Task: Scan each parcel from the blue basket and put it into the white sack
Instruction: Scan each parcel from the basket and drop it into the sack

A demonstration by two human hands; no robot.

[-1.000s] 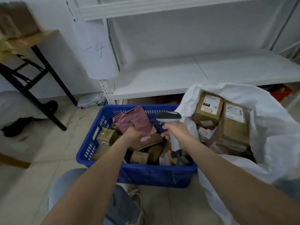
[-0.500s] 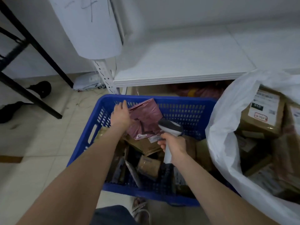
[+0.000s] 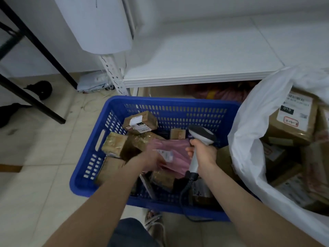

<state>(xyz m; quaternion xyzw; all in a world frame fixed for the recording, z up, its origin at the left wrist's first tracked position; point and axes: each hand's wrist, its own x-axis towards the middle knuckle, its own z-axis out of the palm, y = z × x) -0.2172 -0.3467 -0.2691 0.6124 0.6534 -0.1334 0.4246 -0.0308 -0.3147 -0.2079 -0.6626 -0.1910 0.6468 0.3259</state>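
The basket (image 3: 170, 104) is bright blue, its walls patterned with rows of small slots. The back box (image 3: 140, 122) is brown cardboard with a white label crossed by a dark strip. The mailer (image 3: 178, 154) is dusty pink with a white label. The scanner (image 3: 201, 134) has a dark grey head and a pale grey handle. The sack (image 3: 249, 139) is white, and the labelled box (image 3: 293, 120) in it is brown, its white label bearing a black tag and a red-outlined mark. The floor (image 3: 44, 157) is beige tile.
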